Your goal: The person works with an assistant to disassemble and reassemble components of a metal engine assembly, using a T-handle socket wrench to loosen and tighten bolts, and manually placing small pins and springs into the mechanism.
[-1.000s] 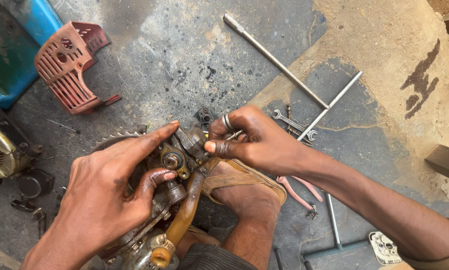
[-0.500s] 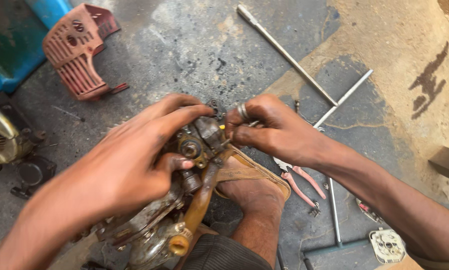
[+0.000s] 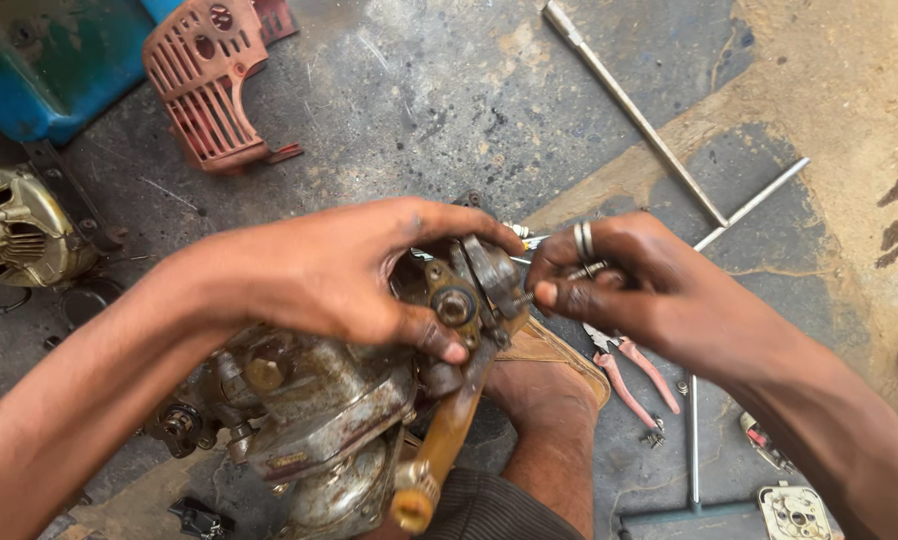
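Your left hand (image 3: 349, 270) is closed over the top of the greasy small engine (image 3: 319, 420) that rests across your lap and the floor (image 3: 429, 110), thumb pressed just under the round fitting of the carburetor (image 3: 469, 290) to steady it. Your right hand (image 3: 629, 285) is pinched shut, thumb and forefinger gripping a small screw (image 3: 522, 297) whose tip meets the carburetor's side, right beside your left fingertips. This looks like the fastening step: the screw is at its hole but seems not yet seated. The next move likely calls for keeping the screw square to the hole and turning it gently by finger so the thread catches cleanly, while your left hand keeps the body from rocking. Below your right wrist lie pink-handled pliers (image 3: 634, 375), and beyond that hand a long T-handle wrench (image 3: 634, 110) lies on the floor. Well off past your left hand sit a red vented engine cover (image 3: 209, 80) and a blue container (image 3: 49, 60).
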